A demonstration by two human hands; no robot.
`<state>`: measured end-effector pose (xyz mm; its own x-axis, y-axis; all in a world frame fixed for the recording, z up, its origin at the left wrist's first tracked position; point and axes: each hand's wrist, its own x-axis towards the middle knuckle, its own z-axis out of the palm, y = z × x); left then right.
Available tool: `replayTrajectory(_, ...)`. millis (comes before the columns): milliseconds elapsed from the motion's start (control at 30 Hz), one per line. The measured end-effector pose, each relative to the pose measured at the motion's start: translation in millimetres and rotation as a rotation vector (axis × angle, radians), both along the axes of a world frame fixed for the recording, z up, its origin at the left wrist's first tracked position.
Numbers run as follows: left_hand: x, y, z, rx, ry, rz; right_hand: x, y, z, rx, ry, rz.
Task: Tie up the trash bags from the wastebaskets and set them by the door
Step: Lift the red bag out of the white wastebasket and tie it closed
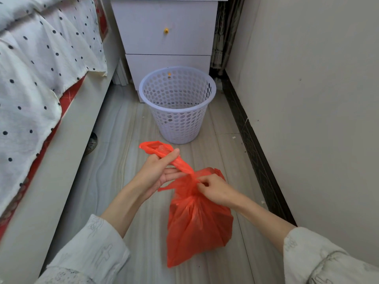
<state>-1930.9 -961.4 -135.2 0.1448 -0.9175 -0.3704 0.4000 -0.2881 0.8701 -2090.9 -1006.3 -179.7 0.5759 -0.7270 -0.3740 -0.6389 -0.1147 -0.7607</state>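
Left hand (158, 173) grips one handle strap (164, 153) of the single red trash bag (196, 220), thumb laid over the twisted plastic and fingers beneath it; right hand (213, 190) pinches the gathered neck of the same bag between thumb and curled fingers. Both hands are thus closed on plastic, neither on anything else. Two hands, two pale patterned sleeves, one bag, one wastebasket (177, 103).

The held strap is drawn taut, its long axis running from the bag's neck up and to the left in the view, ending in an open loop that points toward the wastebasket. A second, shorter strap end (164, 188) sticks out to the left below the left hand's fingers. The bag body hangs or stands below the neck, long axis near vertical in the view, neck uppermost, its lower corner toward the viewer; whether its base touches the floor (123, 140) cannot be told.

The bag lies in the narrow aisle between the bed frame (61, 160) on the left and the wall (307, 119) on the right, nearer the viewer than the wastebasket and apart from it. The wastebasket, white and perforated, stands upright with no liner, just in front of one white nightstand (166, 37) that has two drawers, each with a small gold knob (166, 30). One dotted white bedcover (30, 78) overhangs a red layer on the bed
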Motion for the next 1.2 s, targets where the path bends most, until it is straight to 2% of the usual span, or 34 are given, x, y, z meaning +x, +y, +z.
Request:
replayTrajectory(100,2.2,-4.1,-0.5,-0.001,0.113,0.066,4.2,7.3,4.3,0.132,-0.049,0.092)
replayTrajectory(200,-1.1,-6.6,-2.8,-0.014,0.129,0.006,7.5,9.3,1.8,0.167,-0.128,0.082)
replayTrajectory(333,-6.6,-8.1,-6.4,-0.019,-0.03,-0.098,14.3,10.8,-4.3,0.166,-0.226,0.047)
replayTrajectory(433,-4.1,-7.9,-9.8,-0.02,-0.135,-0.07,15.5,9.4,-9.7,0.214,-0.235,-0.019)
replayTrajectory(500,2.9,-6.5,-14.7,-0.036,-0.279,-0.024,14.0,9.9,-9.4,0.266,-0.263,-0.062)
replayTrajectory(567,8.3,-1.5,-22.6,-0.017,-0.471,-0.062,11.4,7.4,-11.6,0.264,-0.268,-0.13)
replayTrajectory(733,2.8,16.0,-52.1,0.05,-0.948,-0.532,4.0,-1.6,-10.6,0.302,-0.375,-0.202)
replayTrajectory(867,4.4,18.4,-43.9,-0.013,-1.203,-0.696,0.6,-3.8,-6.9,0.251,-0.292,-0.281)
replayTrajectory(933,6.2,16.6,-29.5,-0.11,-1.144,-0.673,-4.0,-6.5,-7.4,0.231,-0.266,-0.291)
replayTrajectory(1067,4.5,12.8,4.0,-0.241,-0.979,-0.479,-7.6,-11.8,-8.9,0.262,-0.306,-0.289)
replayTrajectory(1200,2.1,13.0,13.6,-0.251,-0.855,-0.308,-7.6,-17.0,-9.4,-0.028,-0.165,-0.198)
